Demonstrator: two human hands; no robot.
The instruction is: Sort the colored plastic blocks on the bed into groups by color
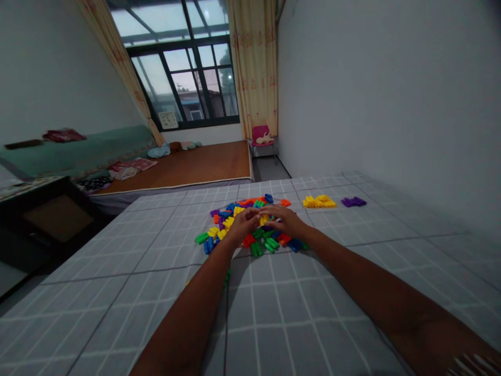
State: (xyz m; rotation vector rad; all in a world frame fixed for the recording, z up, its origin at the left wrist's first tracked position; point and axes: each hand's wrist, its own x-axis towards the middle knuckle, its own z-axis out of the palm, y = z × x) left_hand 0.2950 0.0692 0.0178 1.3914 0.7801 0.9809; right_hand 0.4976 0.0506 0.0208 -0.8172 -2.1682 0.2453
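A pile of small plastic building pieces [270,244] in green, blue, red, orange, yellow and purple lies on the grey checked cloth. Both of my hands are over its middle, fingertips almost meeting. My right hand [285,219] is curled around a yellow plastic piece [264,219] at its fingertips. Close against it on the left, my left hand [246,224] has its fingers bent inward; whatever is in them is hidden. My hands and wrists cover part of the pile. Near my left forearm a green piece [227,278] shows, partly hidden.
Right of the pile lie a group of yellow pieces [319,201] and a smaller purple group [353,201]. The checked cloth [156,297] spreads around them. A wall [391,104] runs along the right. Beyond are a bed [203,166], a pink chair [261,134] and a dark cabinet [50,219].
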